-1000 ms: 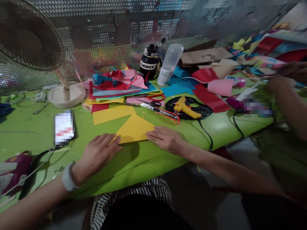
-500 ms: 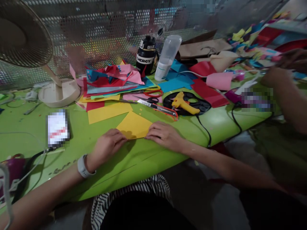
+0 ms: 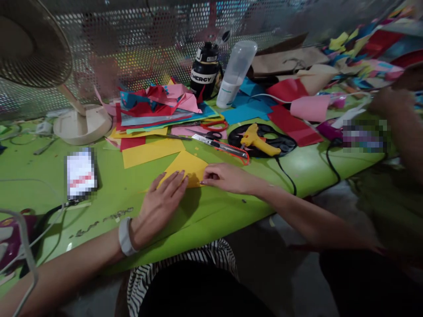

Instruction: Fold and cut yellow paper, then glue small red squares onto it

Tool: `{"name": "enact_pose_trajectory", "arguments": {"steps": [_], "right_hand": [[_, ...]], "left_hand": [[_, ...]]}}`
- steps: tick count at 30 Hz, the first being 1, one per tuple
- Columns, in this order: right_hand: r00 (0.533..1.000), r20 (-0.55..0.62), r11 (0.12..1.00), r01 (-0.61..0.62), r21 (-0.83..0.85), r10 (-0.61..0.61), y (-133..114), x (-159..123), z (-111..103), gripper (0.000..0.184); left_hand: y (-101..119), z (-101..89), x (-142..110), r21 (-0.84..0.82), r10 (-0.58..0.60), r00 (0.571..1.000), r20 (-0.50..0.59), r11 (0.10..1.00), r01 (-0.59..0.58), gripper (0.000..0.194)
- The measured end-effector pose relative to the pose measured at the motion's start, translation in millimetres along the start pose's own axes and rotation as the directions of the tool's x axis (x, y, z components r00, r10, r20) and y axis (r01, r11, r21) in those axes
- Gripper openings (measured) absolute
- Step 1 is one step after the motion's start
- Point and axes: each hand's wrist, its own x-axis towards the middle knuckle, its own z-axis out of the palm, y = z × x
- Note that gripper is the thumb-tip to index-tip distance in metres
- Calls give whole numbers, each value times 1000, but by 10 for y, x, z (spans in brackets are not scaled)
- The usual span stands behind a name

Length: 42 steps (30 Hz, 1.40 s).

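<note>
A perforated screen [image 3: 139,57] backs the green table [image 3: 110,180].

The worktop [image 3: 218,222] is showing bright green, a paper sheet [image 3: 191,162] near its front edge is standing out in plain yellow, and a cloth [image 3: 145,277] below that edge is running in black and white stripes. Toward the back edge, a black bottle [image 3: 204,72] is bearing a white band with black lettering, while farther forward a yellow glue gun [image 3: 259,141] is contrasting with a black pad [image 3: 286,144] and a red paper strip [image 3: 297,125].
</note>
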Motion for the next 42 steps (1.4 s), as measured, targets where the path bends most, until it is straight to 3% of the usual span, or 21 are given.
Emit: {"name": "enact_pose_trajectory", "arguments": {"steps": [4, 6, 13, 22, 26, 33, 42], "right_hand": [[1000, 13, 1000, 0, 31, -1, 13, -20, 8, 13], [999, 28, 998, 19, 60, -21, 29, -27, 5, 15], [996, 83, 993, 35, 113, -45, 62, -41, -17, 16], [999, 44, 999, 22, -30, -20, -146, 31, -21, 19], [997, -18, 991, 68, -118, -70, -160, 87, 48, 16], [996, -41, 985, 73, -154, -80, 138, -100, -29, 24], [990, -108, 984, -110, -140, 95, 478, -449, -250, 34]], "left_hand": [[153, 115, -61, -75, -16, 999, 41, 997, 19, 74], [153, 118, -65, -124, -28, 996, 86, 992, 39, 82], [88, 39, -32, -183, -23, 971, 236, 981, 68, 82], [84, 90, -41, -170, -3, 984, 181, 985, 34, 81], [75, 103, -35, -164, -3, 983, 185, 986, 33, 83], [73, 99, -34, -136, 2, 989, 145, 991, 18, 81], [62, 101, -24, -114, 7, 989, 149, 993, 10, 80]]}}
